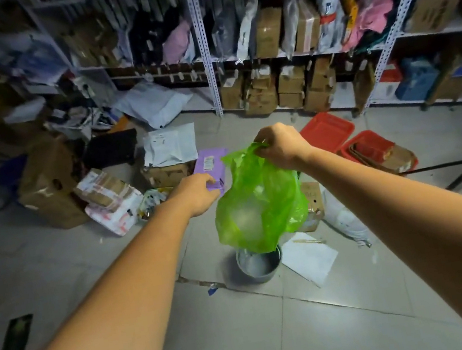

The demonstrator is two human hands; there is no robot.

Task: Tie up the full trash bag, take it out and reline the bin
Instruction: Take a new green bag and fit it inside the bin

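Green plastic trash bag (259,200) hangs upright from the right hand (280,147), which pinches its gathered top. The bag's bottom sits at the mouth of the grey bin (261,276) on the floor. The left hand (196,194) is just left of the bag's neck and lower than the right, fingers loosely curled. Whether it grips anything, I cannot tell. Clearing the bin probably calls for a straight upward lift.

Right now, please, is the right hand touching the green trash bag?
Touching: the head view shows the right hand pinching the green trash bag at its top.
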